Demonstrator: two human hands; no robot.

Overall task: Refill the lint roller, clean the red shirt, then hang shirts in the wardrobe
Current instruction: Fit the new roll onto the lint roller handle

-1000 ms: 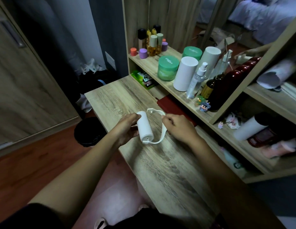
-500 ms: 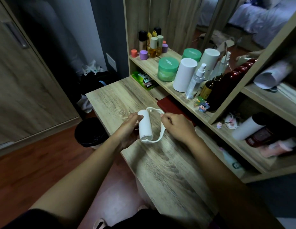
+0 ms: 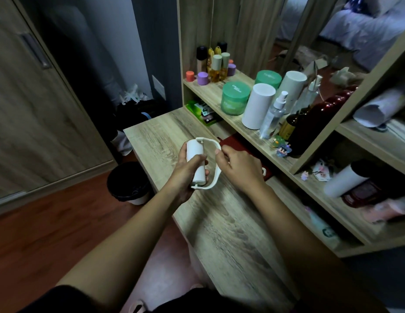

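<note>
White lint roller (image 3: 196, 164) held above the wooden worktop (image 3: 230, 224): my left hand (image 3: 185, 175) wraps the roll, my right hand (image 3: 237, 167) pinches the curved frame (image 3: 216, 168). I would steady the roll and seat both axle ends squarely. Spare white cylinders (image 3: 258, 106) stand on the shelf (image 3: 210, 91) beyond.

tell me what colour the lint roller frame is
White, matching the roll it holds. The lint roller frame shows in the head view, gripped by both hands.

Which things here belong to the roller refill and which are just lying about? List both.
In the job: lint roller, left hand, right hand.
Lying about: green jar, spray bottle, purple cap, black bin, red cloth.
</note>
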